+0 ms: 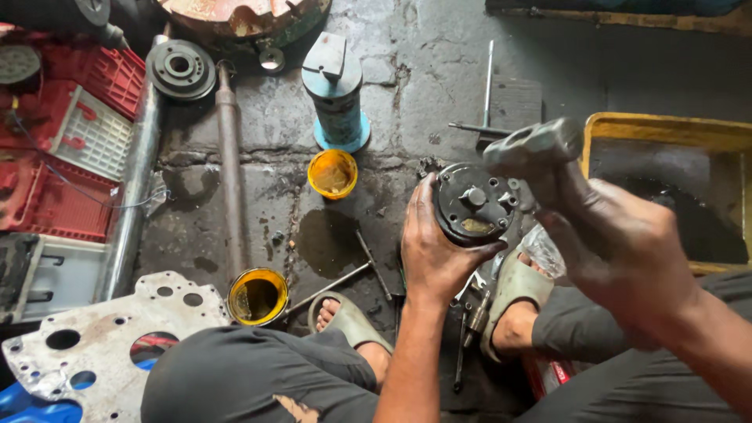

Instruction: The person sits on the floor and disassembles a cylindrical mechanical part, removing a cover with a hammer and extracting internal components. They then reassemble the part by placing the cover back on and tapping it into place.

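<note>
Both hands are busy: the left hand (433, 249) clasps the round black pump housing (472, 205) above the oily floor (407, 86), so the right hand (619, 243), gripping a grey metal hammer (535, 146), ought to tap squarely on its central hub.

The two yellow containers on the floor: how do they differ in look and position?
The yellow cup stands farther off, near the blue cylinder; the yellow-rimmed tin sits close to the person's knee, beside the perforated metal plate. The cup is yellow all over, with a pale smear inside; the tin has a metal rim and a darker, glossy inside. The tin looks wider. Both are round, open-topped, and touched by neither hand.
</note>
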